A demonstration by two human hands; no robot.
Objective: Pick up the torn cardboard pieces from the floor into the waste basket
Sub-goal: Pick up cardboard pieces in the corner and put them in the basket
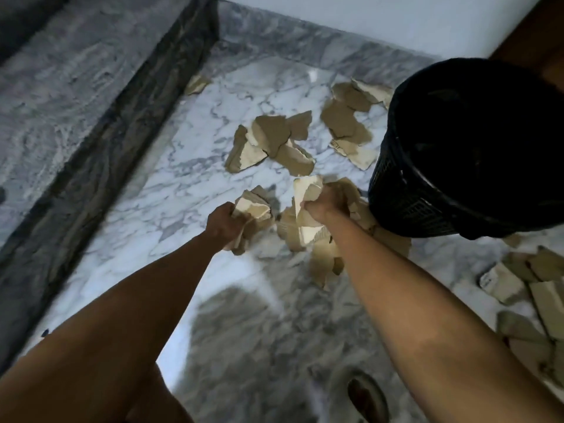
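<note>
two handfuls of torn cardboard are gathered at this moment, one in each of the hands. the left hand [224,222] has its fingers curled round a bunch of pale and brown pieces [251,210], lifted a little off the marble floor [171,190]. the right hand [320,206] grips a larger bunch [306,190], with more scraps hanging or lying just beneath it [308,236], close against the foot of the waste basket [476,148]. blur makes it hard to say which of those lower scraps are held and which rest on the floor.

the basket stands at about two o'clock from the hands, its dark inside too dim to show whether anything has gone in.

plenty is left, by my judgement. at four o'clock, near the right forearm, a heap of pieces [537,303] lies untouched. farther out at twelve o'clock sits a cluster [271,141], and at one o'clock another [348,120], touching the basket's side. one lone scrap [197,83] lies far off at eleven o'clock by the dark step. the job looks early to midway: both handfuls need dropping in, then several more trips.
</note>
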